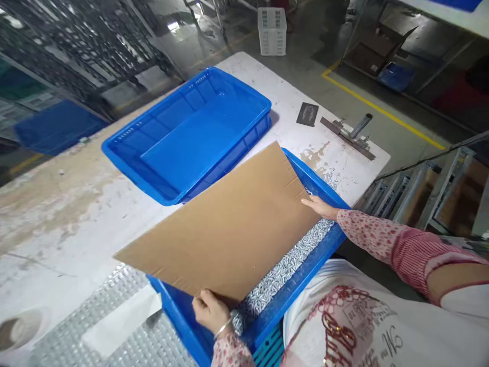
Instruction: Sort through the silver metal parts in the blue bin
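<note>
One camera, worn on the person's head, looking forward and down, close above the near edge of the counter, cardboard sheet in the middle, left hand and right hand near, floor far off at the top

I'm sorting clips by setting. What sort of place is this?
Probably a factory or workshop floor: a worn worktable bears an empty blue crate and a second crate full of small metal parts under a cardboard sheet, and a yellow line marks the concrete floor beyond.
</note>
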The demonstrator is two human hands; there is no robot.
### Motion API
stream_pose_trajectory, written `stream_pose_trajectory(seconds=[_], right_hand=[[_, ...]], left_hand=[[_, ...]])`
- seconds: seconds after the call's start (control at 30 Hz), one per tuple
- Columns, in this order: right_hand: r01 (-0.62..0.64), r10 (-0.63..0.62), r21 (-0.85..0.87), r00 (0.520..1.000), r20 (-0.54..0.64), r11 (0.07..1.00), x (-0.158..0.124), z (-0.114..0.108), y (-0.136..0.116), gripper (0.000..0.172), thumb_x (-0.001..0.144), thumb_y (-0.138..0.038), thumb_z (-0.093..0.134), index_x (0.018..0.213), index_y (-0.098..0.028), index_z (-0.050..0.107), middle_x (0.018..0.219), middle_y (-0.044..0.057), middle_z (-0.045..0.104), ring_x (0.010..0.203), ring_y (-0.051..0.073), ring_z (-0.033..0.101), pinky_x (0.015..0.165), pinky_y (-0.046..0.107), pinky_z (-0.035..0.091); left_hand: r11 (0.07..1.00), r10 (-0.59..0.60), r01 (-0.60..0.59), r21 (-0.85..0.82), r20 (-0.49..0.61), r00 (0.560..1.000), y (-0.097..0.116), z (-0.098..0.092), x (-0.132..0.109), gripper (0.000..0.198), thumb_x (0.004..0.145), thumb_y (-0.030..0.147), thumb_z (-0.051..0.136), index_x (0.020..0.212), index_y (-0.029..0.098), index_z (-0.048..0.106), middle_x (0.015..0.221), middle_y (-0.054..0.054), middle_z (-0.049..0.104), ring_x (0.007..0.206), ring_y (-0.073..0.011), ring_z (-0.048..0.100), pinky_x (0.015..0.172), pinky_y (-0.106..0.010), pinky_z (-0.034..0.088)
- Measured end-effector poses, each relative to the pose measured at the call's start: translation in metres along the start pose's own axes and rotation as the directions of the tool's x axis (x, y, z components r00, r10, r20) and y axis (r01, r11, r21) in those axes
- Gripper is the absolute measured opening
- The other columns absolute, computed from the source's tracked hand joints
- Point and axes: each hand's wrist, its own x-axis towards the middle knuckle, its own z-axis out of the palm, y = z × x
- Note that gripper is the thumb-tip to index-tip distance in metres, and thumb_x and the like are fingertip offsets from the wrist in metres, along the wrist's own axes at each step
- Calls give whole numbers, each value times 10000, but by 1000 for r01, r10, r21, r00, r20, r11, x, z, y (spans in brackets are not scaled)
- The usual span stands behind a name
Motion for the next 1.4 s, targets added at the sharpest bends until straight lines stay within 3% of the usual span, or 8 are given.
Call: stream_pose_trajectory(seconds=[0.4, 0.6, 0.73, 0.87, 1.0, 1.1, 1.3, 1.4], right_hand=[[-91, 132, 372, 988, -86, 924, -30, 12, -5, 504, 805, -529, 652, 1196, -214, 618, 1269, 82, 649, 1263, 260, 545, 1109, 481, 371], [23, -4, 522, 999, -38, 853, -74, 90, 5, 565, 789, -573, 660, 1221, -218, 578, 1210, 81, 670, 1126, 248, 633, 1019, 468, 463], [26, -132, 391, 960, 248, 920, -96, 124, 29, 514, 729, -510, 740, 1112, -178, 654, 1118, 63, 702, 1068, 229, 641, 1019, 424, 457], [-144, 12, 148, 757, 654, 978, -87, 89, 37, 554, 499, -398, 890, 950, -139, 702, 919, 44, 725, 909, 215, 661, 869, 352, 523], [-182, 97, 298, 955, 279, 937, -59, 18, 8, 465, 675, -504, 776, 979, -164, 688, 956, 65, 713, 877, 204, 664, 813, 355, 528], [-167, 85, 352, 968, 237, 921, -36, -9, -25, 500, 877, -596, 507, 1186, -216, 604, 1124, 78, 675, 984, 197, 653, 848, 365, 516], [96, -84, -101, 990, 116, 990, -18, 29, -41, 494, 800, -464, 688, 1202, -205, 564, 1096, 63, 662, 985, 207, 615, 852, 330, 487], [223, -206, -304, 975, 88, 926, -24, 42, -27, 408, 820, -459, 663, 1101, -173, 590, 952, 53, 673, 896, 214, 618, 800, 319, 477]], left_hand=[[800, -187, 163, -578, 18, 982, 22, -48, -2, 575, 746, 547, 645, 1240, 276, 534, 1049, -25, 595, 1072, -241, 563, 1021, -496, 397], [549, -68, 474, -688, 529, 846, 88, 4, -67, 564, 687, 563, 720, 1159, 291, 574, 1233, -68, 594, 1164, -262, 558, 1017, -474, 435], [597, -107, 486, -638, 538, 836, 111, 25, -97, 585, 678, 520, 755, 1195, 308, 582, 1261, -42, 607, 1156, -254, 564, 962, -408, 490], [701, -130, 440, -561, 507, 852, 86, -6, -78, 624, 655, 507, 777, 1218, 317, 589, 1229, -22, 637, 1138, -256, 581, 976, -409, 491], [769, -190, 452, -452, 513, 837, 52, -40, -41, 647, 608, 529, 798, 1184, 305, 605, 1129, -27, 680, 1077, -277, 615, 938, -447, 520], [794, -188, 443, -417, 526, 830, 46, -42, -24, 687, 545, 530, 830, 1143, 265, 618, 1070, -37, 691, 1089, -285, 608, 965, -448, 502], [813, -195, 448, -372, 551, 811, 46, -23, -29, 670, 513, 493, 824, 1084, 221, 605, 977, -41, 682, 1066, -272, 608, 992, -442, 472], [888, -121, 276, -367, 392, 912, 33, -21, -39, 519, 637, 497, 738, 1033, 198, 586, 947, -40, 655, 1009, -237, 616, 956, -405, 491]])
